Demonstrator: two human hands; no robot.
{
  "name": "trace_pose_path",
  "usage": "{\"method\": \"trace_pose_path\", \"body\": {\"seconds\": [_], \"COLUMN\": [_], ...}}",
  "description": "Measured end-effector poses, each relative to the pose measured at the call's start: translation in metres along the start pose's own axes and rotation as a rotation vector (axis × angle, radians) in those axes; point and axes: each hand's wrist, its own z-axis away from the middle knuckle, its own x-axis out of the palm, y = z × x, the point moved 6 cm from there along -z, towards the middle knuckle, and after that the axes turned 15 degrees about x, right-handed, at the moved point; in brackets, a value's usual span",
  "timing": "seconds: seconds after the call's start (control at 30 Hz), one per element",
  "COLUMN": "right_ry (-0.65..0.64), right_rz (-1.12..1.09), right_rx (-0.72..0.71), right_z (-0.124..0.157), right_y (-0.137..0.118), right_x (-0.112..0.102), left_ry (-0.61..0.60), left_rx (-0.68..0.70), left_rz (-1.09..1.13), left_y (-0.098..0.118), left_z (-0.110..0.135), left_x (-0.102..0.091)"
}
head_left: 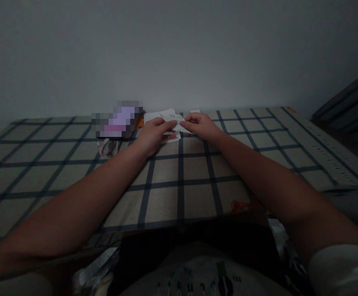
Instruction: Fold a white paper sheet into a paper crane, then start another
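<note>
Head view, both arms stretched forward over checked sheet [179,181], left hand [154,133] and right hand [202,125] pinching crumpled white paper [166,117] between fingertips, paper near wall [179,49], beside blurred purple object [117,121].

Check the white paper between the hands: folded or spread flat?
Partly folded, it seems: the white paper shows creases and layered edges where the left hand and right hand pinch it; dim light hides more.

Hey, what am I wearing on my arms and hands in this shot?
The left forearm and right forearm are bare. The left hand and right hand show no gloves, rings or watch, as far as the dim light shows. A pale short sleeve covers the right upper arm.
</note>
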Motion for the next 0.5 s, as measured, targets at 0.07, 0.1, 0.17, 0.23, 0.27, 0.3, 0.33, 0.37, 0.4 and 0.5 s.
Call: {"method": "trace_pose_path", "body": {"seconds": [0.07,0.1,0.17,0.23,0.27,0.3,0.33,0.37,0.4,0.5], "right_ry": [0.026,0.055,0.135,0.187,0.188,0.176,0.161,0.142,0.127,0.11], "right_rz": [0.012,0.032,0.097,0.183,0.226,0.273,0.319,0.363,0.4,0.451], "right_rx": [-0.038,-0.079,-0.196,-0.308,-0.352,-0.385,-0.416,-0.44,-0.461,-0.522], "right_z": [-0.001,0.0,0.003,0.01,0.013,0.015,0.017,0.018,0.019,0.017], "right_y": [0.0,-0.002,-0.009,-0.018,-0.021,-0.024,-0.026,-0.027,-0.028,-0.026], "right_x": [-0.001,-0.002,-0.005,-0.006,-0.005,-0.003,-0.001,0.001,0.003,0.006], "left_ry": [0.018,0.032,0.066,0.099,0.112,0.119,0.121,0.121,0.114,0.069], "left_rx": [0.012,0.011,-0.005,-0.027,-0.037,-0.045,-0.053,-0.06,-0.065,-0.082], "left_rz": [0.007,0.005,0.001,0.0,0.002,0.009,0.019,0.033,0.052,0.106], "left_y": [-0.001,-0.002,-0.004,-0.005,-0.006,-0.006,-0.007,-0.007,-0.008,-0.011], "left_z": [-0.002,-0.003,-0.003,-0.003,-0.003,-0.003,-0.003,-0.002,-0.002,-0.002], "left_x": [-0.002,-0.003,-0.005,-0.006,-0.006,-0.006,-0.005,-0.005,-0.004,-0.001]}}
